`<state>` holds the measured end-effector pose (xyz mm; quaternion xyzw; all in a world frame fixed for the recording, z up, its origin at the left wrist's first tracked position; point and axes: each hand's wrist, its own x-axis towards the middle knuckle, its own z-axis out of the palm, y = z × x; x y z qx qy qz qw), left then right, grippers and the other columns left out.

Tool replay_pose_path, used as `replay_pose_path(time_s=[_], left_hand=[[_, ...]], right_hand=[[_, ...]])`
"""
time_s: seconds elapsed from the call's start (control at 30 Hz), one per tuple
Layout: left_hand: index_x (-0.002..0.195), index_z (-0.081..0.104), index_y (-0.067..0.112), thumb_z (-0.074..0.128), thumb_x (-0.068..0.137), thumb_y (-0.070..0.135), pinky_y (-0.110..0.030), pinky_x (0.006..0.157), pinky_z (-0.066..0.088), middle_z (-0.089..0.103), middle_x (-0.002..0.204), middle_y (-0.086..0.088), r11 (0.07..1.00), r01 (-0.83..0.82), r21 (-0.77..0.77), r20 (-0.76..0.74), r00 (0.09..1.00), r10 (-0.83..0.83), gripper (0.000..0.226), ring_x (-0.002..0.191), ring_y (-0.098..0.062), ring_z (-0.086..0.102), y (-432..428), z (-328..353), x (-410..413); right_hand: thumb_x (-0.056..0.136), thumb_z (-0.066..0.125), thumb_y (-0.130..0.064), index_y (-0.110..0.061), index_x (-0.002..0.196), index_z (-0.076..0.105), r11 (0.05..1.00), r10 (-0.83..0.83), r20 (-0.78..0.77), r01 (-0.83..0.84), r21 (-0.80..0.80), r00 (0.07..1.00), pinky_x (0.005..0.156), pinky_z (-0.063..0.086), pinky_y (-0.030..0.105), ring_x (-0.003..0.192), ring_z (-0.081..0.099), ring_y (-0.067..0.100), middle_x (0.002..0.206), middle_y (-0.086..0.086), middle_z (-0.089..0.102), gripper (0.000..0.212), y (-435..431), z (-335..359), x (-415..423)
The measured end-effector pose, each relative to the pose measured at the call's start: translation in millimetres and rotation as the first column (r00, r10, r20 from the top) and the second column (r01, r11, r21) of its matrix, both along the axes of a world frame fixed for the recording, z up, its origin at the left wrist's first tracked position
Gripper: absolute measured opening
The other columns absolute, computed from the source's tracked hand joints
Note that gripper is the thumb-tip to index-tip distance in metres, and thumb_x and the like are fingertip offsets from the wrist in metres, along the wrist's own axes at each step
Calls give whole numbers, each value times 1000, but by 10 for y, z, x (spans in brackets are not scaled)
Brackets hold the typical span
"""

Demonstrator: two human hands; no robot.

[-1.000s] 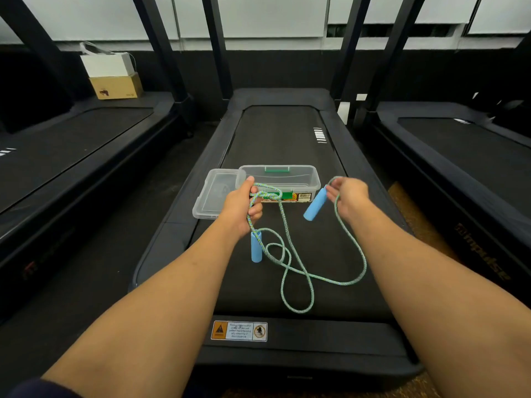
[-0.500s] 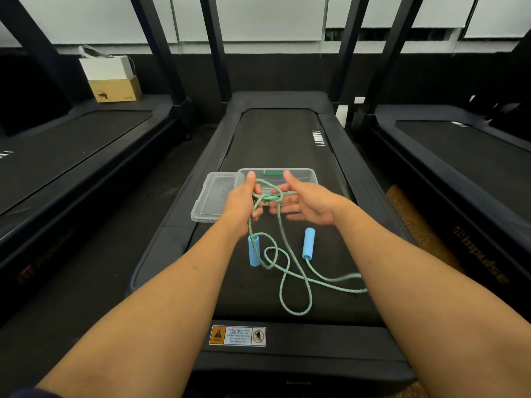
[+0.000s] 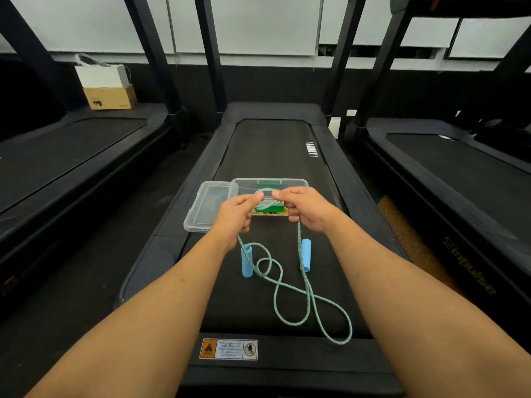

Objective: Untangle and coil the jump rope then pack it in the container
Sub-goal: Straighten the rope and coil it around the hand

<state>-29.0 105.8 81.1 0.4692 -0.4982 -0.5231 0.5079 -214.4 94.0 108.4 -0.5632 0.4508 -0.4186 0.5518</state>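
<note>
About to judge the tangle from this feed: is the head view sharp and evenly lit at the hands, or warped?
Head view: dim, even light, no harsh glare; left hand, right hand and jump rope sharp, no motion blur; wide-angle lens splays the treadmill uprights and stretches the forearms; clear container behind the pinched loop muddles its outline.

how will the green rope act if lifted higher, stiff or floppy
Probably floppy: the rope hangs limp from the left hand and right hand and lies in loose loops on the treadmill belt. Likely light, being thin cord. Its round blue handles may swing or roll.
</note>
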Motion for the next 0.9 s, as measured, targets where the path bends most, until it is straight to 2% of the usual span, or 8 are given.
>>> replay_pose_path(time_s=[0.1, 0.2, 0.33, 0.43, 0.53, 0.6, 0.7, 0.9], left_hand=[[104, 68, 6, 68, 92, 37, -24, 44, 15, 24, 54, 5, 1000, 17, 25, -27, 999, -16, 33, 43, -9, 17, 13, -21, -4], [95, 65, 12, 69, 91, 37, -24, 42, 18, 24, 52, 7, 999, 2, 48, -105, 994, 3, 26, 42, -8, 17, 15, -12, 18], [91, 63, 15, 66, 94, 35, -23, 42, 22, 26, 49, 7, 995, 48, 88, -166, 986, -33, 21, 40, -8, 19, -3, -10, 45], [93, 66, 14, 63, 96, 32, -23, 46, 37, 47, 57, 4, 990, 90, 110, -197, 978, -67, 18, 44, -8, 36, 10, -1, -3], [87, 66, 17, 63, 96, 30, -32, 77, 58, 68, 81, -1, 980, 116, 161, -279, 958, -68, 17, 69, -12, 62, -7, 30, -50], [84, 63, 16, 61, 97, 29, -39, 95, 53, 70, 91, -6, 973, 156, 168, -370, 925, -85, 19, 85, -17, 67, -38, 17, -53], [86, 61, 11, 59, 99, 23, -39, 92, 56, 67, 92, -12, 969, 177, 173, -496, 866, -70, 18, 85, -21, 70, -35, 6, -71], [85, 60, 11, 55, 101, 28, -39, 91, 57, 64, 77, -7, 964, 171, 203, -594, 804, -17, 24, 76, -18, 69, -18, 22, -52]], right_hand=[[88, 75, -30, -16, 81, 68, 997, -82, -8, 82, -10, 997, 49, 23, 24, 48, 28, 7, 53, -11, 40, 17, 2, 2, -32], [84, 79, -35, -14, 90, 72, 982, -188, -7, 187, -36, 982, 49, 25, 25, 49, 32, 8, 59, -8, 47, 23, -54, -54, -119], [78, 80, -49, -16, 94, 79, 989, -135, -108, 128, -73, 985, 54, 26, 27, 59, 33, 12, 70, -5, 59, 36, -45, -96, -178], [84, 74, -51, -22, 99, 79, 995, -61, -217, 44, -86, 974, 66, 40, 26, 72, 55, 9, 90, -8, 73, 33, 4, -66, -120], [88, 75, -35, -18, 95, 80, 988, -34, -199, 3, -156, 979, 90, 48, 28, 94, 66, 9, 100, 0, 77, 20, -1, -90, -22], [89, 73, -26, -8, 92, 78, 977, -109, -197, 69, -200, 974, 86, 48, 28, 88, 64, 11, 96, 8, 76, 19, -18, -91, 33], [90, 71, -26, 2, 85, 68, 968, -158, -226, 106, -227, 961, 75, 44, 31, 77, 53, 15, 78, 17, 62, 29, -55, -74, 118], [100, 58, -14, -11, 88, 62, 998, -58, 62, 60, -27, 996, 85, 54, 35, 85, 64, 19, 89, 7, 65, 13, -40, -41, 207]])
